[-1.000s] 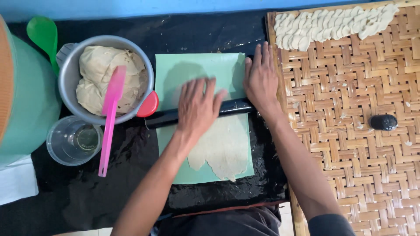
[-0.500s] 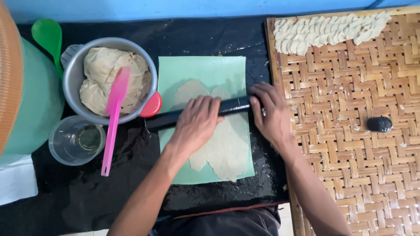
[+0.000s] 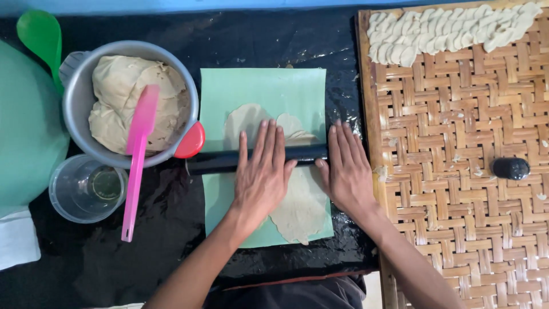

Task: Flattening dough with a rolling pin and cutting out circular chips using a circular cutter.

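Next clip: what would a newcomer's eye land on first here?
At centre, the left hand and right hand press flat on a black rolling pin across a thin dough sheet on a green mat. To the left, a metal bowl holds dough with a pink spatula leaning in it. Top right, small dough pieces line a woven bamboo tray.

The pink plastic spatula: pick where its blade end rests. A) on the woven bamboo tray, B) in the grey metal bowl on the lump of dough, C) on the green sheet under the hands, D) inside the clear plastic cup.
B: the pink plastic spatula leans its blade on the lump of dough in the grey metal bowl, handle hanging past the rim.
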